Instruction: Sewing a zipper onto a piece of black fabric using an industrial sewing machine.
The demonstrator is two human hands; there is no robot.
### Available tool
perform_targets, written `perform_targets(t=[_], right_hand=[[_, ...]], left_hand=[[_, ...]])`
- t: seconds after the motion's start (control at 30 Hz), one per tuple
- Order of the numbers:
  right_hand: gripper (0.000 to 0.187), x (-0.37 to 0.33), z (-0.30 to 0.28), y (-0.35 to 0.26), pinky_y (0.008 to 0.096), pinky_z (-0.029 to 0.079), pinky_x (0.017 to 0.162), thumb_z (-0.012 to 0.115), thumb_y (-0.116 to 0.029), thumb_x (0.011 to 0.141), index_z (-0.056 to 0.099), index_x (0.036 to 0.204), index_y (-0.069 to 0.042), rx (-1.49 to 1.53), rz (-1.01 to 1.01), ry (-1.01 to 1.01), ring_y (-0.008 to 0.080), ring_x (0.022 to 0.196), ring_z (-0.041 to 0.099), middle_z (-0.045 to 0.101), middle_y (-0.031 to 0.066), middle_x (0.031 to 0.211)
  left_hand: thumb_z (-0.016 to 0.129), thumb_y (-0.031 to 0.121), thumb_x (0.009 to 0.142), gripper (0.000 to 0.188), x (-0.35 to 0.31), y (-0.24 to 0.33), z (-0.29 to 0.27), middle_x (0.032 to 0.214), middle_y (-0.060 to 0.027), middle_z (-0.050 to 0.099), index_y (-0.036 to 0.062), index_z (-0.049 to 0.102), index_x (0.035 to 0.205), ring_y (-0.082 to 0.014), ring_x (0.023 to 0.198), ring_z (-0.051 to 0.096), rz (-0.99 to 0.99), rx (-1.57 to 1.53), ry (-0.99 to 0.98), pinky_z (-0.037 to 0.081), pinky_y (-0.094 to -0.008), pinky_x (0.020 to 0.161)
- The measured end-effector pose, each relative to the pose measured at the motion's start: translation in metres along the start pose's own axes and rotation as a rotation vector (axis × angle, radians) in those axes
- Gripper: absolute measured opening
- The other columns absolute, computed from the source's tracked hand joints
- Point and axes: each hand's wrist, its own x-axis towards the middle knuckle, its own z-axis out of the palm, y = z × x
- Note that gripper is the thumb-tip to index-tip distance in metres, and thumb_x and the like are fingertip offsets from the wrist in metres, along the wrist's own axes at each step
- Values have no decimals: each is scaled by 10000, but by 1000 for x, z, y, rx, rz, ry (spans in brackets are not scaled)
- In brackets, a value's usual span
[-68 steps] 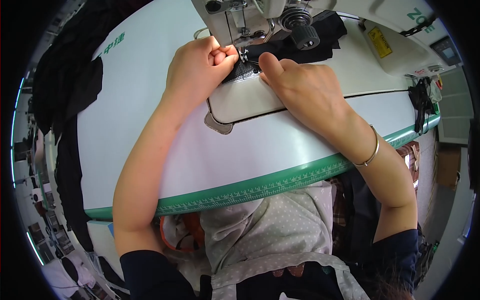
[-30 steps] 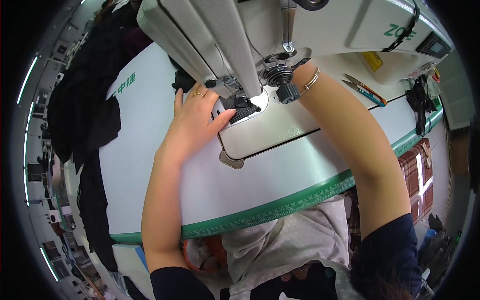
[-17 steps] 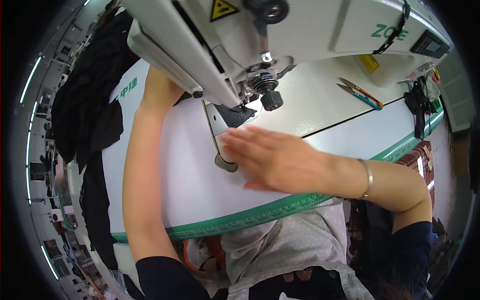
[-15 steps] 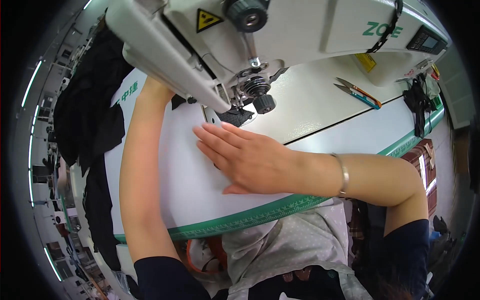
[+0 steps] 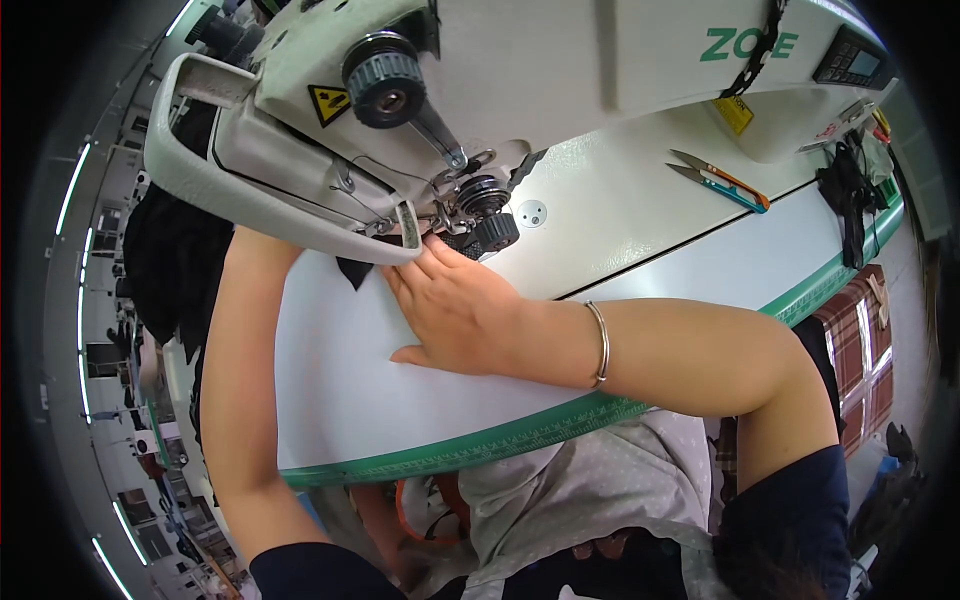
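Observation:
My right hand (image 5: 462, 312) lies flat on the white table of a sewing machine (image 5: 540, 70), fingers stretched and thumb apart. Its fingertips reach to the presser foot area, partly behind the machine's pale guard arm (image 5: 280, 215). A corner of black cloth (image 5: 356, 272) shows left of these fingers, below the guard. Dark dotted material, partly covered, is beside the fingertips under the thread tension dial (image 5: 497, 232). My left forearm (image 5: 245, 390) reaches forward on the left, and its hand is hidden behind the machine head, so what it touches cannot be seen.
Thread snips (image 5: 720, 182) with orange and blue handles lie on the machine bed at right. A black strap bundle (image 5: 848, 195) hangs near the right edge. Dark cloth (image 5: 165, 270) is heaped at far left. A green ruler edge (image 5: 480, 455) borders the table before me.
My view has shifted, so the machine head appears further left and lower. My right hand has moved forward, its fingers now pointing up to the presser foot. The left hand has become hidden.

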Motion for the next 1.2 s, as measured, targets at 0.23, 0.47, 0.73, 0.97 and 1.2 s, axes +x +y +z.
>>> perform_targets(t=[0.23, 0.47, 0.73, 0.97, 1.2], right_hand=[[760, -1, -11, 7, 406, 327, 1109, 443, -605, 945, 565, 1294, 59, 69, -2, -142, 287, 1226, 513, 595, 157, 1262], [796, -4, -4, 7, 397, 330, 1103, 442, -602, 947, 512, 1343, 85, 71, 3, -116, 284, 1255, 500, 575, 171, 1306], [844, -9, 0, 8, 387, 289, 1134, 438, -574, 960, 385, 1432, 124, -62, 16, -21, 315, 1341, 429, 513, 216, 1384], [834, -3, 2, 1, 400, 266, 1157, 459, -561, 955, 387, 1434, 118, 41, 1, 51, 314, 1351, 414, 495, 211, 1399], [772, -6, 1, 8, 397, 264, 1159, 446, -549, 966, 409, 1456, 47, 8, 22, -6, 309, 1356, 395, 438, 150, 1485]], left_hand=[[696, 165, 817, 475, -39, 64, -19, 1281, -174, 562, 29, 566, 1253, -356, 1277, 474, -282, 263, -219, 354, -513, 1068], [570, -64, 754, 566, -74, 93, 8, 1446, -183, 476, 20, 550, 1313, -354, 1318, 479, -701, -245, 88, 386, -407, 1082], [636, 136, 839, 229, -12, -37, -12, 918, -216, 682, -39, 659, 985, -393, 921, 651, -249, -259, 65, 492, -433, 809], [670, 153, 836, 253, 14, -49, 54, 1055, -174, 696, 20, 690, 1050, -394, 1034, 630, -215, 58, 60, 479, -469, 899], [632, -1, 869, 174, -37, 74, 27, 974, -156, 661, -7, 656, 1042, -365, 896, 621, -470, -507, 124, 498, -409, 785]])
